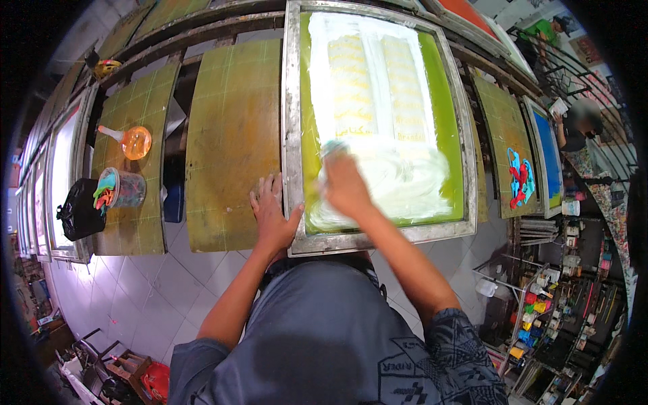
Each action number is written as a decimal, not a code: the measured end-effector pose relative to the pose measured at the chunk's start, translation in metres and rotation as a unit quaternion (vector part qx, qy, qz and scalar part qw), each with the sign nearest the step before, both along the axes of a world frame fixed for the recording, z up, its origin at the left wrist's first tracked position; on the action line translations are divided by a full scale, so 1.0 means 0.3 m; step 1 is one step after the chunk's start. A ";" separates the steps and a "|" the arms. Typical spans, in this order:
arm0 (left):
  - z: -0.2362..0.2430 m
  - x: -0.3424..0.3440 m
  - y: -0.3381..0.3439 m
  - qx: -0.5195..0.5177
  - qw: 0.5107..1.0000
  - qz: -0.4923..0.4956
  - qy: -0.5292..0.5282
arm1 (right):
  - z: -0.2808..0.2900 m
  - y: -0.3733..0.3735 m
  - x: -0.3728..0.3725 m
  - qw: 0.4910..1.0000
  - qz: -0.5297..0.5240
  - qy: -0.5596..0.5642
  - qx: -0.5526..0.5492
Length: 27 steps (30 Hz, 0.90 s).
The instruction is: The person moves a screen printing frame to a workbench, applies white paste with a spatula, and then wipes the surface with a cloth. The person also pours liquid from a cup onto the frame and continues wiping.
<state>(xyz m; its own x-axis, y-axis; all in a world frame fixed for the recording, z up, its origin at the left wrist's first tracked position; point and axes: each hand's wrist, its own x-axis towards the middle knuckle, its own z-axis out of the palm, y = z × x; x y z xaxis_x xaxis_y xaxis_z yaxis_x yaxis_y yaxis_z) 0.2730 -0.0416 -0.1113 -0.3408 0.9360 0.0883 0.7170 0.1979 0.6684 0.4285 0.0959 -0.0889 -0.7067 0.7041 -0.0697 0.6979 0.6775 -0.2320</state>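
Note:
A screen-printing frame (466,135) with a metal rim and yellow-green mesh lies in front of me. Wet white paste (412,175) coats much of the mesh, streaked in swirls at its near end, with faint columns of lettering showing through farther up. My right hand (345,181), blurred by motion, is closed around a small pale-green wad (333,146) on the mesh, left of centre; most of the wad is hidden. My left hand (273,212) is open, fingers spread on the wooden board beside the frame, thumb against the frame's left rim near its lower corner.
Wooden boards (229,148) line the bench. On the left one stand an orange bottle (136,142), a clear tub (128,189) with rags, and a black plastic bag (79,209). Colourful cloth (520,177) lies at right. A person (580,125) stands beyond; crowded shelves (547,317) are lower right.

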 end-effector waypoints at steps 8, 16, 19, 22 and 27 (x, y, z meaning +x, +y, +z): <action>0.023 0.026 0.010 0.004 1.000 0.008 0.003 | 0.043 0.283 0.354 0.981 -0.035 0.082 0.170; 0.103 0.067 0.061 -0.063 0.997 0.043 0.003 | 0.124 0.070 0.256 0.990 0.127 0.052 -0.013; 0.089 0.082 0.069 -0.065 0.995 0.069 -0.010 | 0.128 0.123 0.379 0.997 0.063 0.032 0.003; 0.115 0.110 0.090 -0.077 0.991 0.097 -0.053 | 0.145 0.174 0.458 0.999 0.013 0.029 0.012; 0.124 0.141 0.125 -0.058 0.990 0.123 -0.033 | 0.098 0.413 0.574 0.996 -0.070 0.018 0.059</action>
